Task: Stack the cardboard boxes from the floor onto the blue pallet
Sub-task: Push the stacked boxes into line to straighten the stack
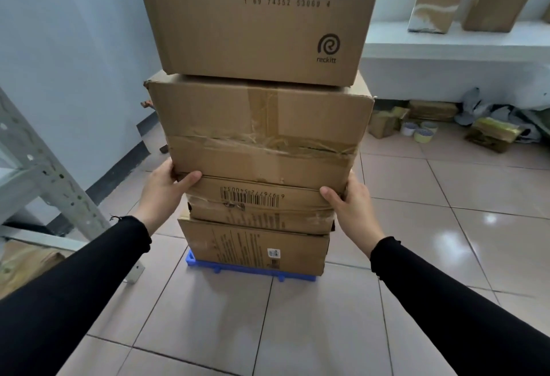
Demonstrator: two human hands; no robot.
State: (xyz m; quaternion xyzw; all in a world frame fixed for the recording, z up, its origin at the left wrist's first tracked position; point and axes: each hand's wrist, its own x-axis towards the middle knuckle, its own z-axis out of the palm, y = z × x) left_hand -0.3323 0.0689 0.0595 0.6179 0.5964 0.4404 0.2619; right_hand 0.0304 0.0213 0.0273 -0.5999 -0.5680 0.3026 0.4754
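On the tiled floor (297, 331), left hand (162, 189) and right hand (351, 206), arms outstretched, grip the taped box (259, 134).

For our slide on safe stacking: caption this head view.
Both hands, left hand and right hand, steady a taped brown cardboard box in a four-box stack on the blue plastic pallet.

Top box (256, 18) cut off by the upper edge; its round logo and barcode only partly in frame; pallet (208, 267) mostly covered by the bottom box (253, 247), only a blue front strip showing; small print on that box and its white label too fine to read; left hand (162, 189) and right hand (351, 206) show thumbs only, fingers hidden behind the taped box (259, 134); whether they lift or merely press it, unclear; both sleeves run off the lower corners; rack (44, 173) cut by the left edge.
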